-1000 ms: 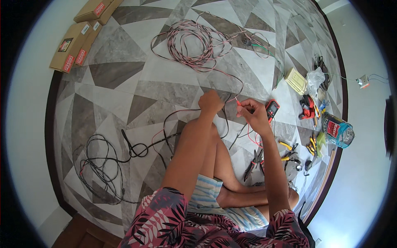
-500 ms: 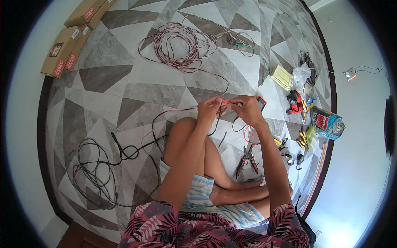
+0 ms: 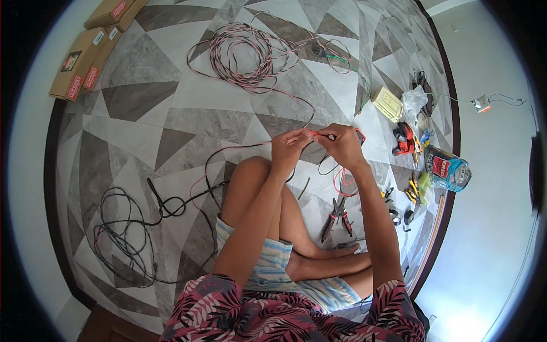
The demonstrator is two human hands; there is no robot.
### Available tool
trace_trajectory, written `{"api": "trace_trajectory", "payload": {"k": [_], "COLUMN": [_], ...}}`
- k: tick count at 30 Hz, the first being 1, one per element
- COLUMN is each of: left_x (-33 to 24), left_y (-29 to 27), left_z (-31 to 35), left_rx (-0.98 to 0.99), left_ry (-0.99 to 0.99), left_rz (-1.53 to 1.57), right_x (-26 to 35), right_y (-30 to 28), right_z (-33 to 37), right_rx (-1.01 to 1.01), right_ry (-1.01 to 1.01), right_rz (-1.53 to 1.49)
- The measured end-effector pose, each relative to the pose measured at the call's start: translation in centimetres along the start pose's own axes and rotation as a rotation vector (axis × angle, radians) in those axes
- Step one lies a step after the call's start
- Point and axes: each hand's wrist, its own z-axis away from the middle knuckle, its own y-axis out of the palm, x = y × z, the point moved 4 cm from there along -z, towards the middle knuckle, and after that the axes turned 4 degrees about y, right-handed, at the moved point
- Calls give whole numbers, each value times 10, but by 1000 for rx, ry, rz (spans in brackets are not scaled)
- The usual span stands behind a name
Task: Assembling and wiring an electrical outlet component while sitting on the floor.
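In front of my raised knee, both hands meet over a short red piece of wire [image 3: 313,133]. My left hand [image 3: 288,149] pinches one side of it between thumb and fingertips. From the other side, my right hand [image 3: 343,147] closes its thumb and fingers on it. Just what lies inside each pinch is too small to make out. A red-and-black wire runs past my left hand, one length leading up to a large coil [image 3: 242,57] on the floor. Beside my right hand lies a red-edged meter [image 3: 360,136], partly hidden, with thin red and black leads [image 3: 341,179] nearby.
Black cable [image 3: 128,228] lies in loops at left. Pliers [image 3: 338,218] rest open by my right forearm. Along the right wall stand a cream box [image 3: 387,104], a red tool [image 3: 404,138], yellow-handled pliers [image 3: 412,188] and a blue-clear bottle [image 3: 450,170]. Cartons [image 3: 80,62] sit far left.
My hands have shifted slightly, and the left fingers lie straighter over the red wire. The whole view has moved a little; things on the floor stay in place.
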Motion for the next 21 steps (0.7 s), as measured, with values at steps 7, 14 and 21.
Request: {"api": "trace_trajectory", "payload": {"k": [7,14,21], "left_x": [-7,-9,-9], "left_y": [-3,0,-3], "left_z": [1,0,0], "left_rx": [-79,-55,-90], "left_ry": [16,31,22], "left_rz": [19,54,76], "right_x": [4,2,11], "right_y": [1,-1,-1], "right_z": [-1,-5,-11], "right_rx": [-30,7,88], "right_ry": [-10,32,70], "right_rz": [0,-24,-12]}}
